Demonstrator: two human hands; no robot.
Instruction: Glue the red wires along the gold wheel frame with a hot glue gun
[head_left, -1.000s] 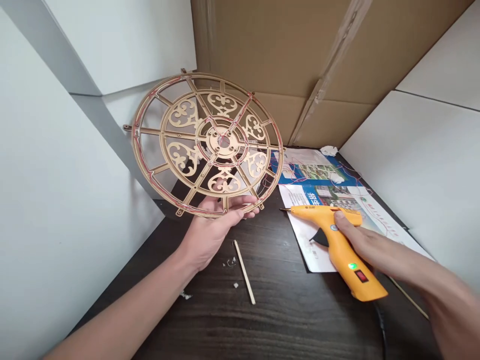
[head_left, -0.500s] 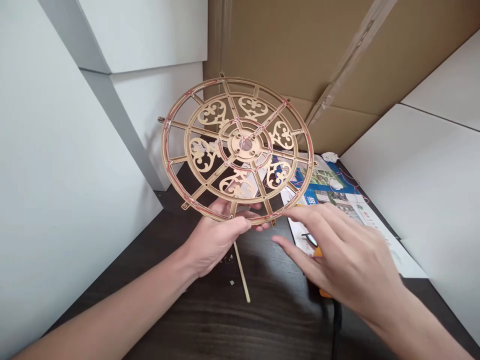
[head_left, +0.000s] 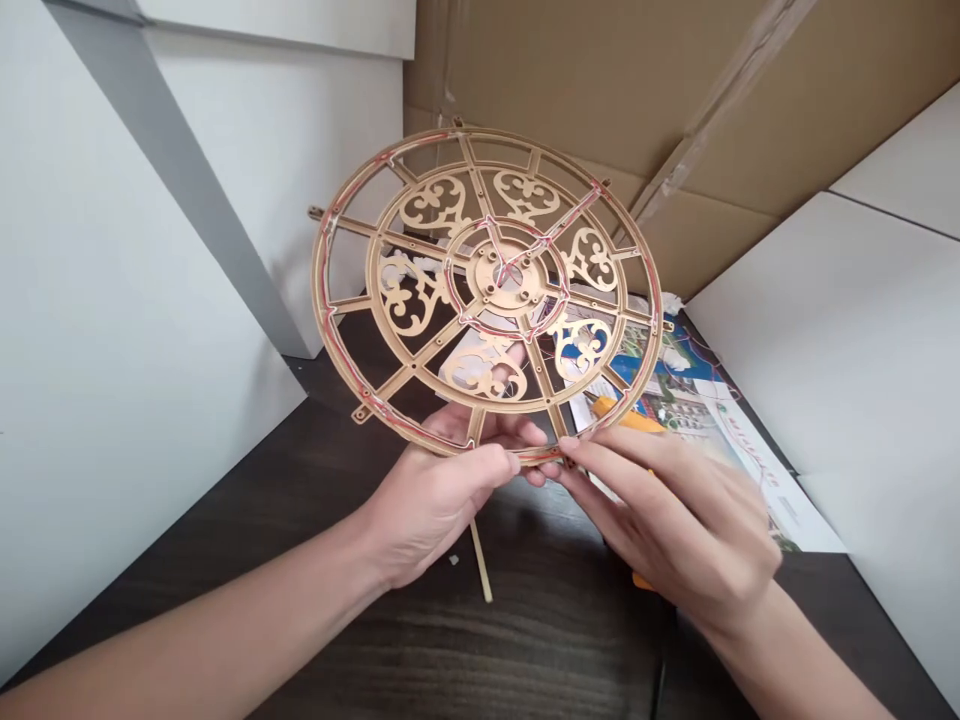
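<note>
A round gold-coloured openwork frame (head_left: 442, 345) with spokes, scroll ornaments and a central hub is held up and tilted towards me. Red and white wires run in its outer channel, round the inner ring and along one spoke to the hub. My left hand (head_left: 450, 490) grips the lower rim, thumb on the near face and fingers behind. Just right of it, my right hand (head_left: 667, 500) pinches the rim's lower edge near a small tab between thumb and index finger. Whether it also pinches a wire there is too small to tell.
On the dark wooden table (head_left: 570, 640) lie a thin pale stick (head_left: 481, 565), a small white scrap (head_left: 454, 560) and printed sheets (head_left: 757, 470). An orange tool (head_left: 626, 412) lies partly behind my right hand. White panels (head_left: 862, 330) and cardboard (head_left: 570, 70) enclose the space.
My right hand has moved left and closed on the rim, where before it hovered with thumb and finger apart. The frame appears slightly larger and nearer, still in my left hand.
</note>
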